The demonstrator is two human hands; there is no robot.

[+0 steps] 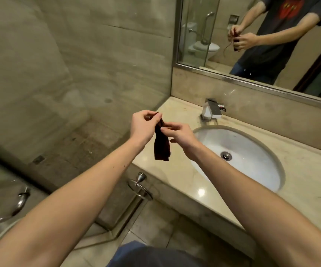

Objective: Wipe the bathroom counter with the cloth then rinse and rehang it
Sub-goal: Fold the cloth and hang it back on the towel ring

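Above the counter's (175, 166) left end, both hands, left hand (142, 125) and right hand (179, 134), pinch the dangling dark cloth (161, 145).

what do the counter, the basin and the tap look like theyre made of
Counter: seemingly polished beige marble or similar stone, with faint veining and glossy light reflections. Basin: smooth white glazed ceramic, probably, set under the counter. Tap: chrome-finished metal, mirror-bright and angular. Cloth held in both hands: dark, limp fabric.
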